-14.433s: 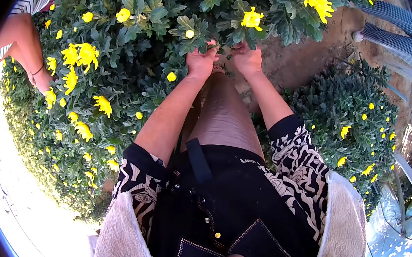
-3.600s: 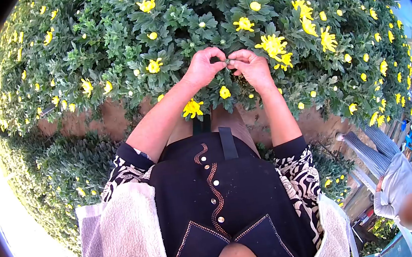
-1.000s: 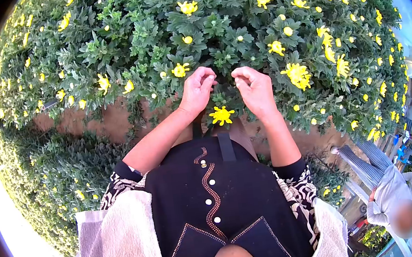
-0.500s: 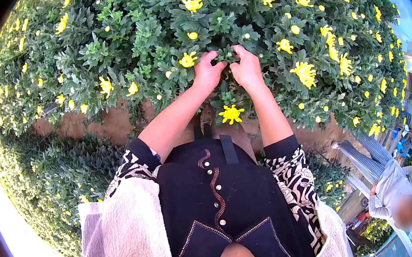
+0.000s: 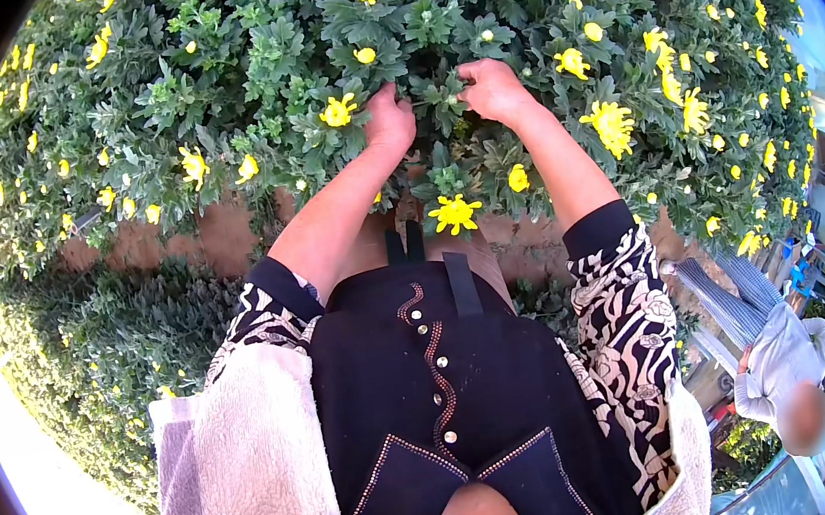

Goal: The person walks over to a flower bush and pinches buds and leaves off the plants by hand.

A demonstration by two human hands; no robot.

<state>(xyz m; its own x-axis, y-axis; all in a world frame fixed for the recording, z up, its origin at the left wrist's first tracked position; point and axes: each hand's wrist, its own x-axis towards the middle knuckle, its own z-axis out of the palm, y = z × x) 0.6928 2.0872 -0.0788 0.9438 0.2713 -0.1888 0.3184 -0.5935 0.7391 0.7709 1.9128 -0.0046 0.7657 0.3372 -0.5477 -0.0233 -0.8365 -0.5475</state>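
Note:
Both my hands are in a dense bed of yellow chrysanthemums. My left hand (image 5: 388,121) reaches into the leaves beside a yellow bloom (image 5: 338,111); its thumb and a finger show slightly apart, while foliage covers the other fingertips. To the right, my right hand (image 5: 496,91) touches the foliage with bent fingers, thumb and forefinger apart, and I see nothing held. Between the hands stands a leafy chrysanthemum shoot (image 5: 438,94). Below them, near my waist, an open yellow chrysanthemum (image 5: 455,214) and a rounder yellow bud (image 5: 518,178) stick out.
Chrysanthemum plants spread on both sides, with large blooms (image 5: 610,128) at the right. Bare reddish soil (image 5: 220,242) shows between this row and another planted row (image 5: 153,325) behind. At the far right, another person (image 5: 780,355) stands near wooden boards and blue sheeting.
My hands, close together around a shoot before, have moved apart, the left one leftward and the right one slightly upward. A yellow bud below the right hand has come into view.

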